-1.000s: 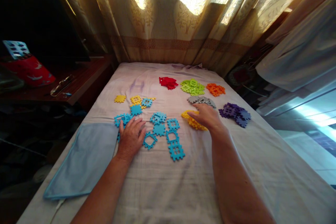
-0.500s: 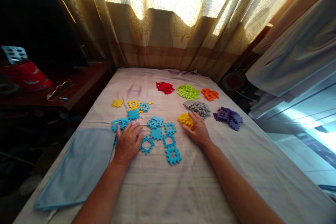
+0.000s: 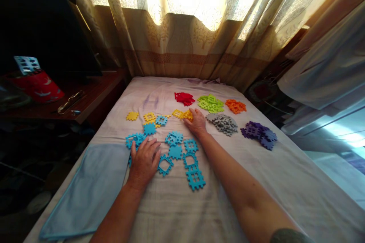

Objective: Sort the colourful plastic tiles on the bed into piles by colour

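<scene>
My right hand [image 3: 197,122] is closed around a small cluster of yellow interlocking tiles [image 3: 186,115] at the middle of the bed. Flat and spread, my left hand [image 3: 145,161] rests with its fingertips at some blue interlocking tiles [image 3: 134,139], partly covering them. More blue tiles [image 3: 175,152] lie between my hands, some with square openings. A joined-looking column of blue tiles [image 3: 195,179] sits nearer to me. Beyond my left hand are loose yellow tiles [image 3: 149,117], with a blue tile [image 3: 161,120] beside them.
Piles of red [image 3: 184,98], lime green [image 3: 211,103], orange [image 3: 235,106], grey [image 3: 225,124] and purple tiles [image 3: 258,133] lie toward the back and right. A folded blue cloth [image 3: 88,188] is at the left. A dark desk [image 3: 94,93] holds a red container [image 3: 40,86].
My right hand has shifted left and away from me, carrying or sliding the yellow tiles from beside the grey pile toward the other yellow ones. My left hand stays nearly in place.
</scene>
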`<move>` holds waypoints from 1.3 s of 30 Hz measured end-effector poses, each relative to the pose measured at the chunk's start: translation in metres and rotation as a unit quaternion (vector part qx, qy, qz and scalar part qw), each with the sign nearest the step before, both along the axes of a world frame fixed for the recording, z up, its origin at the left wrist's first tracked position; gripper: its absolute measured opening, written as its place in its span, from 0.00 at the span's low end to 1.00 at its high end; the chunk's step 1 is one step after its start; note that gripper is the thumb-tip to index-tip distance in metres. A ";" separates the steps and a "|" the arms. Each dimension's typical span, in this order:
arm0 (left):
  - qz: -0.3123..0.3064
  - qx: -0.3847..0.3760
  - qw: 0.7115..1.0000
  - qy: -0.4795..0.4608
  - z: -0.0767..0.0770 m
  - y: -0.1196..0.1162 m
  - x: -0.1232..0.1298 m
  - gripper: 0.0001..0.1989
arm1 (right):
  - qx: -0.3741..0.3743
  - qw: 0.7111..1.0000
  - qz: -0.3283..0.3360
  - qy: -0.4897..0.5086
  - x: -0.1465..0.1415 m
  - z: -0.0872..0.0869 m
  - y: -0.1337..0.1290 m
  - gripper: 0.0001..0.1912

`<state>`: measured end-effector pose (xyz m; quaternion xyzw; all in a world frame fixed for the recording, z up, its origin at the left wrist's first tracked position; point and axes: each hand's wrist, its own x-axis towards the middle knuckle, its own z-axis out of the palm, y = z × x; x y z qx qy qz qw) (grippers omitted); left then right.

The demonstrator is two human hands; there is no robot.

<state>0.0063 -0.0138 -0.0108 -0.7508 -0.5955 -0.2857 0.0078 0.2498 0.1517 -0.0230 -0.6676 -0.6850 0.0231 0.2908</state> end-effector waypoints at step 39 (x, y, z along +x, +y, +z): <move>0.021 -0.011 1.000 0.011 0.005 -0.003 0.004 0.15 | -0.063 0.952 0.290 -0.079 -0.083 0.040 -0.016 0.26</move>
